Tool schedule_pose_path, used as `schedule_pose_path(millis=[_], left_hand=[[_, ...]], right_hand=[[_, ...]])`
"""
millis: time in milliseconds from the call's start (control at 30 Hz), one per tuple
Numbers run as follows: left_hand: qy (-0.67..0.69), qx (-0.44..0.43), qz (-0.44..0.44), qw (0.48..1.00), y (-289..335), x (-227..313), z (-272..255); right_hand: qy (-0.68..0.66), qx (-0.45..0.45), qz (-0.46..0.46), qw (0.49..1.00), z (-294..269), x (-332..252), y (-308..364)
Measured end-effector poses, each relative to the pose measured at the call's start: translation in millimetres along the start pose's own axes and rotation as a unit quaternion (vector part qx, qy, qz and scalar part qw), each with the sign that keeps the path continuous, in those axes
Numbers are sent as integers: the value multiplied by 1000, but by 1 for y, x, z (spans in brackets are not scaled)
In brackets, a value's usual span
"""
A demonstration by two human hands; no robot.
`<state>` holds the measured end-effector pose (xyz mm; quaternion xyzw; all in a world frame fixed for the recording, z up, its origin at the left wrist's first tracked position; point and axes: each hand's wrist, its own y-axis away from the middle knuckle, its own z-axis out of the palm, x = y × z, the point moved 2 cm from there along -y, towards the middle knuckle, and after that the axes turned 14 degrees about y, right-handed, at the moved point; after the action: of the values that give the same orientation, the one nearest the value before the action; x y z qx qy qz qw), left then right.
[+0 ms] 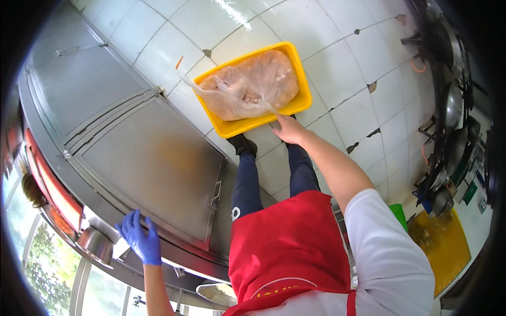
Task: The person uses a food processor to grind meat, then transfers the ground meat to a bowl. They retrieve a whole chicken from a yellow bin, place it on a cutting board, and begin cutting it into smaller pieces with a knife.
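A yellow plastic tub [252, 125] sits on the tiled floor just in front of my feet. In it lies a clear plastic bag [232, 95], its top loosely gathered, full of pale pink pieces that look like raw meat. My bare right hand [289, 128] reaches down to the tub's near rim, its fingers closed on a pulled-out edge of the bag. On the left, my left hand [139, 237], in a blue glove, is raised near the counter edge with its fingers apart and nothing in it.
Stainless steel cabinets [153, 163] stand on the left, below a counter holding a metal pot [96, 244]. Dark pans [456, 142] and other cookware line the right side. A yellow board or panel [440, 247] is at the lower right, beside a green item [398, 215].
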<state>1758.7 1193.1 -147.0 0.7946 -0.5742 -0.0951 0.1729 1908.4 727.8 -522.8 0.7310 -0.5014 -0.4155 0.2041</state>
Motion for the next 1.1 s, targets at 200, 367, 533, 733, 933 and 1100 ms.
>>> schedule_pose_path(millis=[200,367,533,733,933,1100], left_hand=[[-38,62,18,997,10,-30,10],[-53,53,11,997,13,-36,15],[-81,19,27,996,14,-38,15],[-99,5,36,994,12,-47,15],[-92,10,33,995,13,-48,18],[-113,17,38,993,17,-39,15]], right_hand=[[23,59,-12,998,30,-31,-136],[147,-163,-92,971,130,-87,-126],[-15,-53,-158,986,128,-137,-99],[-137,141,72,978,89,-31,-204],[2,260,153,953,-17,95,-208],[-193,161,219,943,-78,43,-185]])
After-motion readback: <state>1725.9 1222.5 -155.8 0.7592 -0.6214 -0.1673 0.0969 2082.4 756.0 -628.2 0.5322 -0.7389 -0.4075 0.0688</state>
